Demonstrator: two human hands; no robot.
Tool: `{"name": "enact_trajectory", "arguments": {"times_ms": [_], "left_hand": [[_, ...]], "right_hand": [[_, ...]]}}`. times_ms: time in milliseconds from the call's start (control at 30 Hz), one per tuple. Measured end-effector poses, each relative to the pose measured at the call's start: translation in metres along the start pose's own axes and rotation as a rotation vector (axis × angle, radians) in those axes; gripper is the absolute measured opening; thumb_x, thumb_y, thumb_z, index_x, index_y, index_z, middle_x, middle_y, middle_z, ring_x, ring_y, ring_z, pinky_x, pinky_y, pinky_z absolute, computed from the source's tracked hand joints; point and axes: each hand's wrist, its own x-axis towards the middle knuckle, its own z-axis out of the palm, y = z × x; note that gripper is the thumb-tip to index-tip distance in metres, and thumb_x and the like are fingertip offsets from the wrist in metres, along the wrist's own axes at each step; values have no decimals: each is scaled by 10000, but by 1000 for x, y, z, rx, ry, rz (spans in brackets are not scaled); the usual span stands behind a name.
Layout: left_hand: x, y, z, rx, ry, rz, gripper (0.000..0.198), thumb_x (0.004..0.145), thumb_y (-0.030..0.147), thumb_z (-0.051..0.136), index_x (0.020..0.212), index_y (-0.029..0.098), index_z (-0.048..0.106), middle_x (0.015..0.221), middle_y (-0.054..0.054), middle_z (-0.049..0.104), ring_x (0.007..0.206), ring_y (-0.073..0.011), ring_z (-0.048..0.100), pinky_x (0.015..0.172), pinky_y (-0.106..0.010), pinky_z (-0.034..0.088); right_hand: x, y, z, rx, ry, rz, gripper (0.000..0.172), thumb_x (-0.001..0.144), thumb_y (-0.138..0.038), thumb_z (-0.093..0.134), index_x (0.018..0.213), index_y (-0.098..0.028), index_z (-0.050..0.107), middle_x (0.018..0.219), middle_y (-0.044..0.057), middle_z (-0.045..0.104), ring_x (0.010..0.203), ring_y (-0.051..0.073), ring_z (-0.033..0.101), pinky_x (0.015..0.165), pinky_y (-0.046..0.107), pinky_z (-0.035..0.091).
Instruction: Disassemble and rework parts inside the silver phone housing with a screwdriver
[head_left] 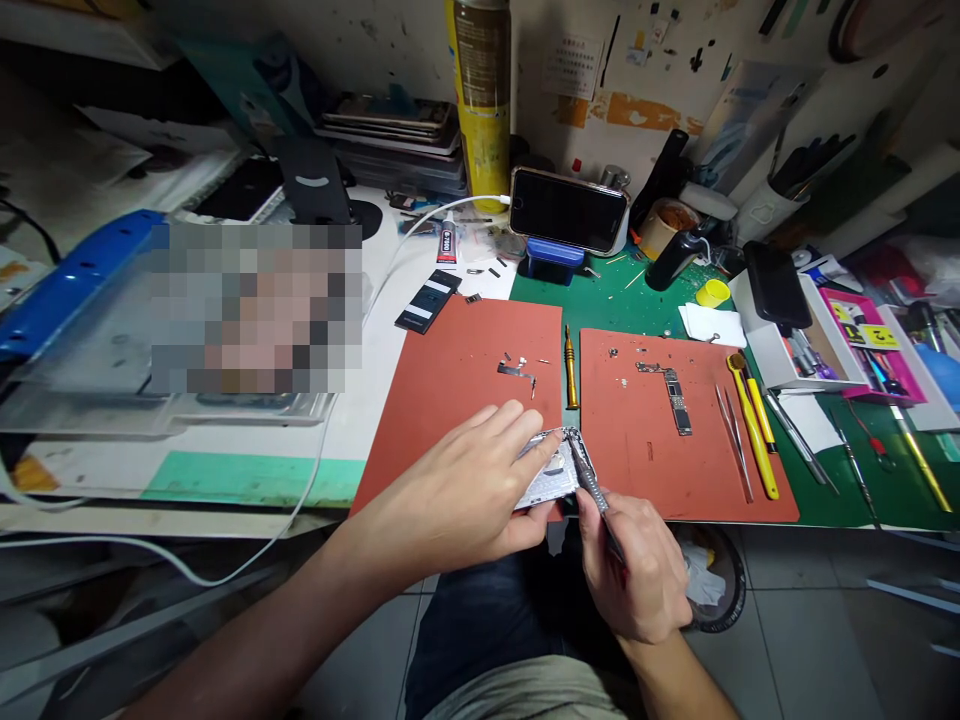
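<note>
My left hand (474,482) is closed round a silver phone housing (547,487), tilted at the mat's front edge. My right hand (639,562) grips a slim grey tool with a ridged handle (591,486); its tip meets the top right corner of the housing, and I cannot tell its exact kind. Just beyond the housing, a gold screwdriver (571,370) lies between two red-brown mats. A phone logic board (678,402) rests on the right mat. On the left mat lie a thin dark flex cable (516,371) and several tiny parts.
Tweezers (735,440) and a yellow-handled tool (742,425) lie at the right mat's edge. A phone (570,212) stands propped at the back, with a white cable (405,245) running left. Behind it rises a yellow spray can (484,110). Small boxes (795,360) hold tools at right.
</note>
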Motion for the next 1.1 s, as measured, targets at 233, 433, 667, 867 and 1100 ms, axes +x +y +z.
{"name": "enact_trajectory", "arguments": {"times_ms": [233,433,667,867,1100], "left_hand": [[0,-2,0,-13,4,8,451,977,331,697,1369,110,662,1085,-113,602,997,-303,558,842,-446,509],[0,-2,1,-14,-1,7,450,992,365,696,1362,111,667,1088,-111,600,1002,-303,555,842,-443,508],[0,-3,0,-24,-10,0,436,984,338,694,1356,111,670,1084,-109,597,997,-303,553,826,-440,503],[-1,-2,0,-8,2,13,428,999,329,659,1362,104,663,1086,-119,605,991,-302,548,832,-446,508],[-2,-2,1,-6,3,9,444,997,330,657,1380,106,658,1082,-115,599,987,-300,545,826,-437,492]], "right_hand": [[0,-2,4,8,74,35,441,867,7,822,1248,-121,640,917,96,756,794,193,726,661,334,610],[4,-2,6,45,73,47,364,915,-20,771,1234,-124,629,863,66,722,734,173,678,636,321,571],[5,0,8,49,99,11,378,901,8,742,1244,-91,618,859,72,693,713,177,636,619,325,523],[7,3,8,34,95,-18,414,899,3,738,1281,-104,621,849,57,688,690,168,630,600,309,516],[10,3,8,45,84,-16,460,891,21,734,1318,-96,606,847,60,684,682,167,614,591,312,507]]}}
